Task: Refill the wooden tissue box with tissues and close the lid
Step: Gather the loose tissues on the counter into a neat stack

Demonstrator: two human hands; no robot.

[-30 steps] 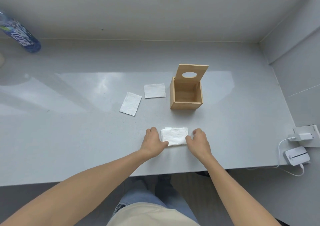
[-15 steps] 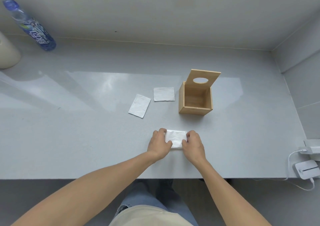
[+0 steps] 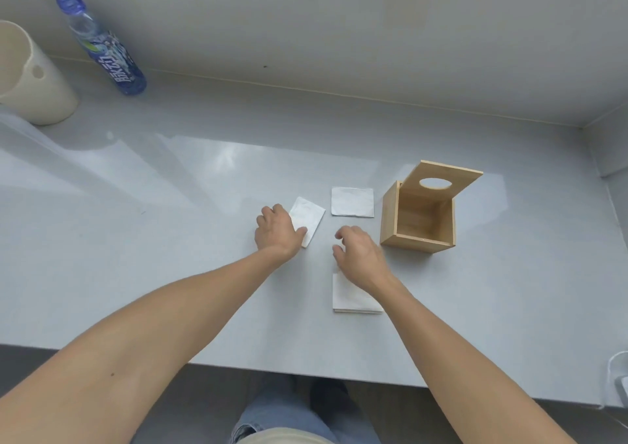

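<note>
Wooden tissue box (image 3: 419, 217) sits right of centre, lid up, empty. Both hands have left the near stack (image 3: 353, 299): left hand (image 3: 277, 231) now presses on a loose tissue (image 3: 307, 219), right hand (image 3: 360, 253) hovers slack, holding nothing. Gathering continues.

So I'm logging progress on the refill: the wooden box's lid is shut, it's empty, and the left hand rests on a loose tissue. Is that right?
Not quite: the head view shows the lid of the wooden tissue box standing open, tilted back, not shut. The rest holds: the box interior looks empty, and the left hand rests on a loose tissue.
</note>
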